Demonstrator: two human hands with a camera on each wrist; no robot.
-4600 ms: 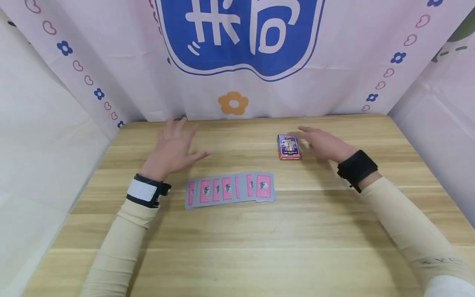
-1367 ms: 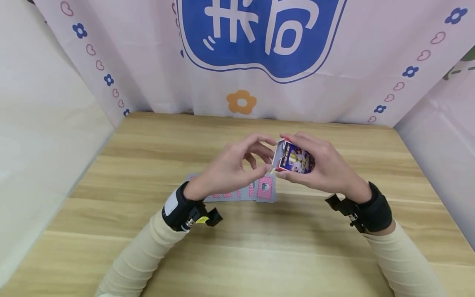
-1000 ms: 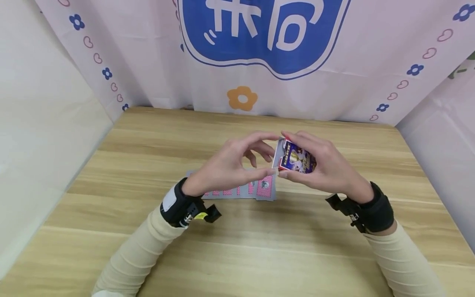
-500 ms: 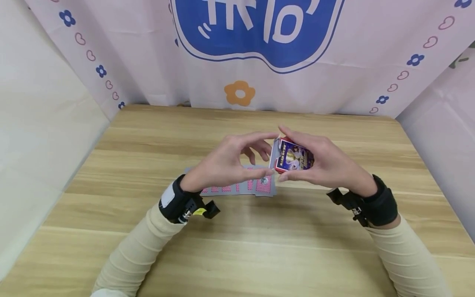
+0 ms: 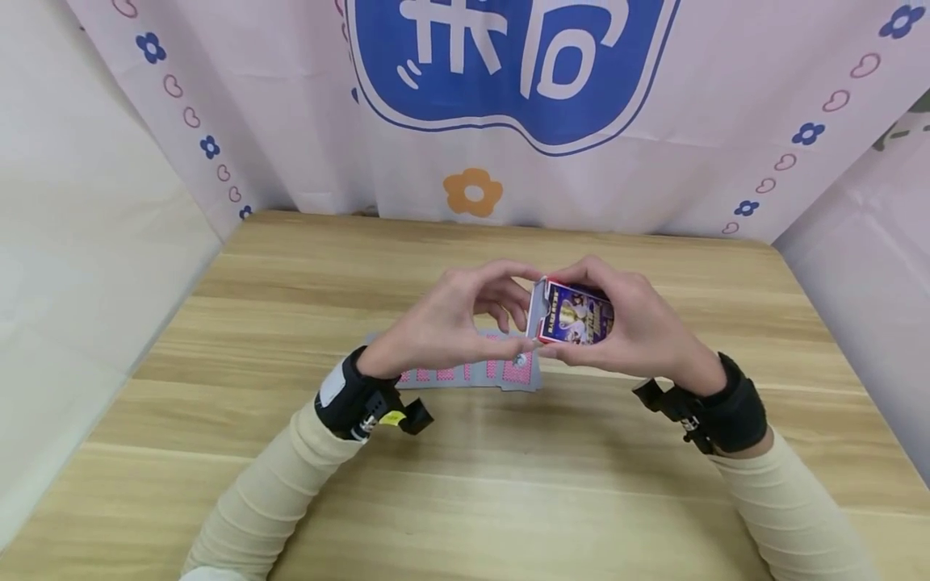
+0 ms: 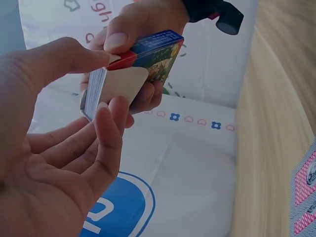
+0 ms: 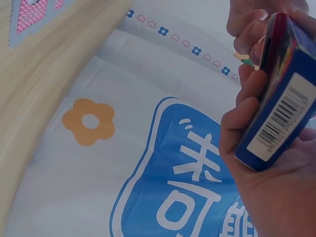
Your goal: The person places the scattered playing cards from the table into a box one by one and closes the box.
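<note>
My right hand (image 5: 643,327) grips a blue and red playing card box (image 5: 580,316) above the table, with fingers and thumb around its sides. The box's open end faces left. A deck of playing cards (image 6: 95,96) shows its layered edges at that end in the left wrist view, sticking out a little. My left hand (image 5: 450,323) pinches the deck there between thumb and index finger; its other fingers are bent beneath. The right wrist view shows the box's barcode end (image 7: 281,121) near my right palm. Below, overlapping pink-backed cards (image 5: 517,369) lie face down, partly hidden by my left hand.
The wooden table (image 5: 465,484) carries the row of cards. A white printed curtain (image 5: 291,121) hangs along its back edge, and pale cloth walls (image 5: 94,242) stand at both sides. Each wrist wears a black strap (image 5: 734,407) with a small camera.
The box lay on the table with both hands apart; now my right hand holds it up, its end is open and my left hand is at the deck. The last second brought only slight tilting.
</note>
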